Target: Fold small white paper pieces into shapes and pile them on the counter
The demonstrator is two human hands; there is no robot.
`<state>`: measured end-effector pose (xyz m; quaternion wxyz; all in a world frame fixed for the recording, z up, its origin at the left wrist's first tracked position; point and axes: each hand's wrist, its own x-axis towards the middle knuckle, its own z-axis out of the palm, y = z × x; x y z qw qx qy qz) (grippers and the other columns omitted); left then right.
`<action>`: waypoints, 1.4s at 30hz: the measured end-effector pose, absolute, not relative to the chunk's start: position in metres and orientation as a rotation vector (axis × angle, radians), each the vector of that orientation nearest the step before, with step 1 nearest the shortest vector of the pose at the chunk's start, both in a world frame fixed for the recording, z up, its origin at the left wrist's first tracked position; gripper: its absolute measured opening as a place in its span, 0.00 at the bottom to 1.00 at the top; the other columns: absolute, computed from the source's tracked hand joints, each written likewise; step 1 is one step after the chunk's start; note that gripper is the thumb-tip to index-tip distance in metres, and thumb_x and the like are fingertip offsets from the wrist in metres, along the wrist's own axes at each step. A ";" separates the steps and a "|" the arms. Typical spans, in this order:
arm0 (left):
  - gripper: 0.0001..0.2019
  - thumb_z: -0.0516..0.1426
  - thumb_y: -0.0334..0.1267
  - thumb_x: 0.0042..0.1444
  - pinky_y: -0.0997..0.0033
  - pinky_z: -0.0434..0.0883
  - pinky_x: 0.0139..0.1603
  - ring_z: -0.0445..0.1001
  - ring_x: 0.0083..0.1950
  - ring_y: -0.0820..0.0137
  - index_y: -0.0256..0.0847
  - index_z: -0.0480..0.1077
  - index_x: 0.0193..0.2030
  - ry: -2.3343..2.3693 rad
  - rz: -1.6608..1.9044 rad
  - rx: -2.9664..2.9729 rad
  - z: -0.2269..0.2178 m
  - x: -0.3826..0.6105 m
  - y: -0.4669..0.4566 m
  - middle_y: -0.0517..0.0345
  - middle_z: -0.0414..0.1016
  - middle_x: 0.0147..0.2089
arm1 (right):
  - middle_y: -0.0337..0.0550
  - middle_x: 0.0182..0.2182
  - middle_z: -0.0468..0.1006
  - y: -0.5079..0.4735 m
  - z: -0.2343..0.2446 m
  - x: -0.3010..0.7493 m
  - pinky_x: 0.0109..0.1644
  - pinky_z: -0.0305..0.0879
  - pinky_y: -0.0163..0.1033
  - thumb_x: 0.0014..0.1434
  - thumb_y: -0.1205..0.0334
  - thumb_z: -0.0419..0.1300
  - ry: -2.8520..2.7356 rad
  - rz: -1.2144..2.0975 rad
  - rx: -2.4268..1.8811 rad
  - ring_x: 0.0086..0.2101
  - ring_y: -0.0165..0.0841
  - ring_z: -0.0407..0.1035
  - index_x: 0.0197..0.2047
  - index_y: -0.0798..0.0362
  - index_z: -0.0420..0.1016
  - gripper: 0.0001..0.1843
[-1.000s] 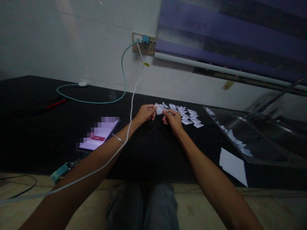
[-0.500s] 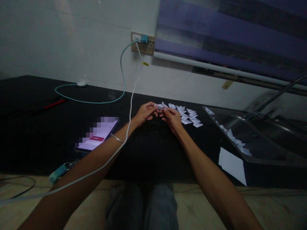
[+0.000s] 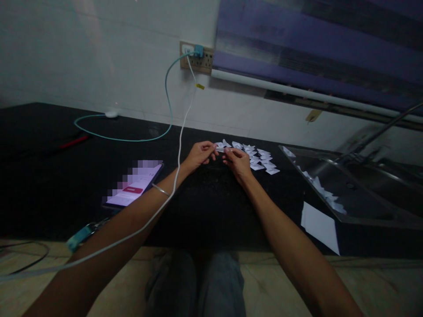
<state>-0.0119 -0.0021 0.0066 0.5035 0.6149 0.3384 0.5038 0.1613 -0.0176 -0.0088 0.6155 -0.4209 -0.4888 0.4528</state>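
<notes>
Between my two hands is a small piece of folded white paper [image 3: 220,149], pinched at its left end by my left hand [image 3: 202,154] and at its right end by my right hand [image 3: 238,161]. Both hands have thumb and fingers closed on it, above the black countertop [image 3: 211,207]. Just beyond and to the right of my fingers lie several small folded white paper pieces [image 3: 257,158], in rough rows. The exact folds of the held paper are too small to make out.
A phone [image 3: 135,187] with its screen lit lies by my left forearm, near a teal key fob [image 3: 79,237]. A white cable [image 3: 180,152] crosses that forearm. Right of me are a stack of white paper [image 3: 320,226] and a metal sink [image 3: 350,187] with folded papers on its rim.
My hands have drawn slightly apart, and more of the white paper shows between their fingertips. The folded pieces on the counter have not moved.
</notes>
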 end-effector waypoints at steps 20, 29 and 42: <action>0.12 0.60 0.44 0.66 0.73 0.58 0.21 0.63 0.20 0.79 0.39 0.72 0.35 0.877 1.208 1.625 0.011 -0.012 -0.007 0.59 0.71 0.25 | 0.41 0.36 0.80 -0.010 -0.015 0.164 0.35 0.75 0.39 0.50 0.38 0.71 -1.358 1.029 -0.972 0.33 0.31 0.73 0.36 0.47 0.77 0.22; 0.10 0.59 0.42 0.67 0.74 0.57 0.24 0.69 0.25 0.74 0.39 0.69 0.48 0.869 1.241 1.619 0.011 -0.012 -0.006 0.60 0.71 0.28 | 0.39 0.32 0.80 -0.009 -0.015 0.161 0.37 0.75 0.41 0.51 0.39 0.71 -1.336 0.899 -0.977 0.31 0.32 0.73 0.39 0.47 0.76 0.23; 0.11 0.62 0.45 0.64 0.78 0.58 0.21 0.69 0.23 0.78 0.38 0.70 0.42 0.853 1.193 1.637 0.005 -0.014 -0.003 0.60 0.73 0.27 | 0.40 0.28 0.81 -0.008 -0.014 0.165 0.38 0.73 0.44 0.49 0.44 0.73 -1.284 0.876 -0.993 0.28 0.33 0.74 0.35 0.48 0.75 0.20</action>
